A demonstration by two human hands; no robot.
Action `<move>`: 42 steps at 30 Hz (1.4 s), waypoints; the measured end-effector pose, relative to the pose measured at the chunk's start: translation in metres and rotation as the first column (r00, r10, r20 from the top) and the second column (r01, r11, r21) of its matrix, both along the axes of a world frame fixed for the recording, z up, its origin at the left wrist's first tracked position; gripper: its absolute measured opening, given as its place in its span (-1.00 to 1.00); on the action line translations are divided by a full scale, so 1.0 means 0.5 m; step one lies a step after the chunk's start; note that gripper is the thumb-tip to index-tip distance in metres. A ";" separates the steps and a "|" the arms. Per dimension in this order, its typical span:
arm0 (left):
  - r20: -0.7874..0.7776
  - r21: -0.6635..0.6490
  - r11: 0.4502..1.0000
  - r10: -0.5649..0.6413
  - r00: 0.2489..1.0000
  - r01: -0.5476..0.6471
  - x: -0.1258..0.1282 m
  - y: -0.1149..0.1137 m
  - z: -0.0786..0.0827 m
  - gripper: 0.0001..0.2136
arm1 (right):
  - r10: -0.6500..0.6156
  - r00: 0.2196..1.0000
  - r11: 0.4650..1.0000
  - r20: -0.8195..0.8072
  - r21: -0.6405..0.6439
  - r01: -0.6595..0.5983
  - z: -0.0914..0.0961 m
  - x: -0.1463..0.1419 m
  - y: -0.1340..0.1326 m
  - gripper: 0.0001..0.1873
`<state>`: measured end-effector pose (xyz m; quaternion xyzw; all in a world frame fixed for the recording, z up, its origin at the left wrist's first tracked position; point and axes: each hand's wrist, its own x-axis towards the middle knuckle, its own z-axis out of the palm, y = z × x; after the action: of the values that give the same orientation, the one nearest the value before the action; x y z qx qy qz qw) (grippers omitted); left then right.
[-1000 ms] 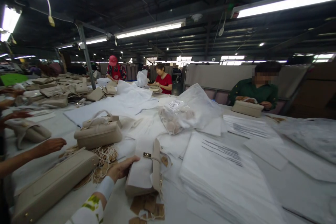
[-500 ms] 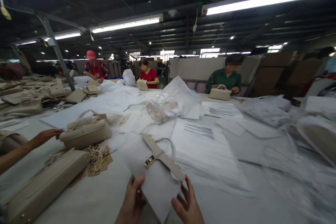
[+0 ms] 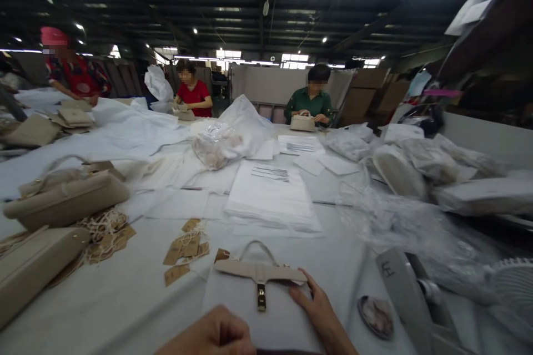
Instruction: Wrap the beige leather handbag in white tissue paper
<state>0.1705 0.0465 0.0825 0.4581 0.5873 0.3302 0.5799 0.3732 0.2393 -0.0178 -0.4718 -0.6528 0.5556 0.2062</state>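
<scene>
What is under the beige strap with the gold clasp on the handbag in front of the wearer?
Under the beige strap lies white wrapping over the handbag's front; the bag's body is hidden. The right hand touches the strap's end; the left hand rests on the wrapping.

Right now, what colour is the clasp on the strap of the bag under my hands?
Gold metal clasp on a beige strap, clearest in the head view.
</scene>
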 end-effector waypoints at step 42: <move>-0.680 0.374 0.924 0.213 0.702 0.082 0.043 0.250 -0.130 -0.80 | 0.033 0.810 0.642 0.585 0.609 -0.466 -0.038 -0.006 -0.017 -0.51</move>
<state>0.1920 0.1715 0.0175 0.6303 0.7058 0.2556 0.1978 0.3703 0.2308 -0.0370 -0.3829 -0.9093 0.1221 0.1079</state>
